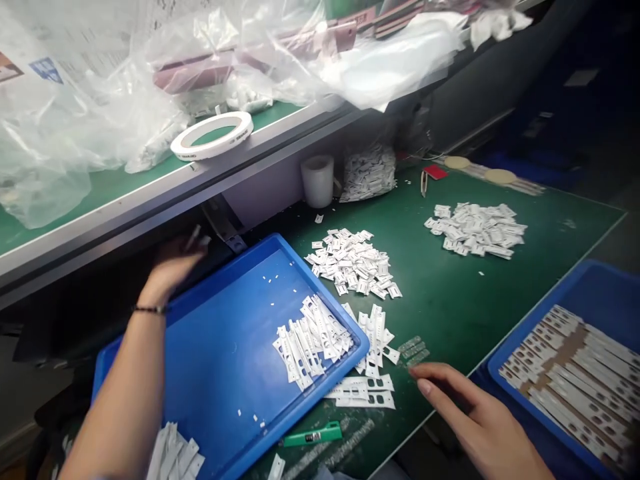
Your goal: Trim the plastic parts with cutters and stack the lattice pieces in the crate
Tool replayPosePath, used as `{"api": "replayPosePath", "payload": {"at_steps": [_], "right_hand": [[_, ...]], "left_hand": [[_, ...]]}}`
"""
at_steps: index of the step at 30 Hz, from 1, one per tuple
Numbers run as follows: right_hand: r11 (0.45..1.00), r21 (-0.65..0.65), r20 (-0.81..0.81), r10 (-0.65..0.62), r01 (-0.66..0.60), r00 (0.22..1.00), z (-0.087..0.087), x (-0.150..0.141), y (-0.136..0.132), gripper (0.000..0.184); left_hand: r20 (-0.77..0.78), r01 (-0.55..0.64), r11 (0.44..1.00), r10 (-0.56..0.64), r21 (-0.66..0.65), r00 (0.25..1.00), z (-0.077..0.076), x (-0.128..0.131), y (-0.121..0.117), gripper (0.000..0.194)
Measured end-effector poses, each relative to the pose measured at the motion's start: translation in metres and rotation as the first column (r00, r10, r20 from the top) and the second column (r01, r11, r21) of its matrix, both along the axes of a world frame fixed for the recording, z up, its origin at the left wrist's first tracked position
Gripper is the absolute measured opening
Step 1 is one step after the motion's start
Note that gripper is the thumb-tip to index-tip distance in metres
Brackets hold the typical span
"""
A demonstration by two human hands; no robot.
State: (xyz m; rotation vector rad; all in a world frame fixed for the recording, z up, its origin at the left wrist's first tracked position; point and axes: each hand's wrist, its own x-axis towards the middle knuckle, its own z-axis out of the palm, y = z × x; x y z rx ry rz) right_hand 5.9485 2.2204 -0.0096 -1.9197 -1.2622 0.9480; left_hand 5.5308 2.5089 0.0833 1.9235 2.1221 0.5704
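My left hand (pixel 173 263) reaches into the dark gap under the shelf, just beyond the far edge of the blue tray (pixel 220 353); its fingers are curled round a small pale piece that I cannot make out. My right hand (pixel 475 417) lies at the front edge of the green mat (pixel 450 300) with its fingers stretched out flat and nothing in it. Just left of its fingertips lie white strips (pixel 367 393). A heap of white strips (pixel 310 340) rests in the tray's right corner.
Two piles of small white cut pieces (pixel 355 260) (pixel 475 228) lie on the mat. A second blue tray (pixel 575 373) at the right holds rows of long strips. A green cutter (pixel 313 435) lies near the front. A tape roll (pixel 213 135) and plastic bags (pixel 75 113) sit on the upper shelf.
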Motion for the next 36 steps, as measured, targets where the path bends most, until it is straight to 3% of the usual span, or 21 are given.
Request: {"api": "replayPosePath", "payload": {"at_steps": [2, 4, 6, 8, 11, 13, 15, 17, 19, 21, 25, 28, 32, 36], "right_hand": [[0.999, 0.001, -0.003, -0.050, 0.050, 0.999, -0.005, 0.006, -0.012, 0.039], [0.997, -0.006, -0.013, -0.071, 0.071, 0.997, -0.008, 0.009, -0.021, 0.039], [0.998, -0.012, -0.027, -0.062, 0.062, 0.998, -0.008, 0.010, -0.025, 0.039], [0.999, -0.010, -0.030, -0.037, 0.036, 0.999, -0.005, 0.009, -0.027, 0.039], [1.000, -0.003, -0.028, -0.009, 0.009, 1.000, 0.000, 0.011, -0.029, 0.039], [1.000, -0.012, -0.040, -0.011, 0.010, 0.999, -0.001, 0.014, -0.032, 0.038], [1.000, -0.029, -0.063, -0.010, 0.008, 0.998, -0.004, 0.018, -0.033, 0.038], [0.999, -0.046, -0.101, 0.022, -0.027, 0.995, -0.009, 0.020, -0.032, 0.037], [0.995, -0.048, -0.138, 0.082, -0.089, 0.987, -0.013, 0.020, -0.028, 0.035], [0.988, -0.034, -0.155, 0.145, -0.152, 0.977, -0.015, 0.019, -0.023, 0.032], [0.965, 0.017, -0.161, 0.261, -0.262, 0.952, -0.011, 0.016, -0.016, 0.027], [0.943, 0.026, -0.196, 0.331, -0.333, 0.923, -0.004, 0.006, -0.021, 0.026], [0.895, 0.051, -0.191, 0.444, -0.443, 0.876, -0.001, -0.018, -0.038, 0.021], [0.852, 0.073, -0.158, 0.523, -0.519, 0.837, 0.001, -0.040, -0.065, 0.022]], "left_hand": [[0.112, 0.115, 0.993, -0.112, -0.018, 0.987, -0.010, 0.041, -0.033, 0.044], [0.198, 0.304, 0.952, -0.290, -0.041, 0.936, -0.022, 0.089, -0.054, 0.042], [0.213, 0.448, 0.893, -0.431, -0.038, 0.877, -0.032, 0.132, -0.061, 0.040], [0.171, 0.529, 0.848, -0.518, -0.025, 0.838, -0.037, 0.156, -0.062, 0.040], [0.116, 0.633, 0.770, -0.623, -0.081, 0.774, -0.036, 0.156, -0.074, 0.036], [0.111, 0.725, 0.666, -0.719, -0.175, 0.686, -0.039, 0.143, -0.092, 0.035], [0.113, 0.794, 0.549, -0.799, -0.261, 0.590, -0.049, 0.132, -0.112, 0.036], [0.094, 0.810, 0.505, -0.829, -0.298, 0.551, -0.063, 0.128, -0.131, 0.039], [0.067, 0.784, 0.543, -0.808, -0.303, 0.585, -0.077, 0.128, -0.147, 0.048], [0.057, 0.721, 0.627, -0.742, -0.294, 0.668, -0.085, 0.125, -0.161, 0.057], [0.061, 0.502, 0.836, -0.502, -0.221, 0.863, -0.084, 0.098, -0.192, 0.047], [0.082, 0.299, 0.943, -0.290, -0.146, 0.953, -0.080, 0.070, -0.231, 0.041], [0.180, 0.027, 0.994, -0.009, -0.102, 0.984, -0.082, 0.043, -0.306, 0.037], [0.320, -0.236, 0.964, 0.262, -0.118, 0.910, -0.087, 0.027, -0.403, 0.040]]}}
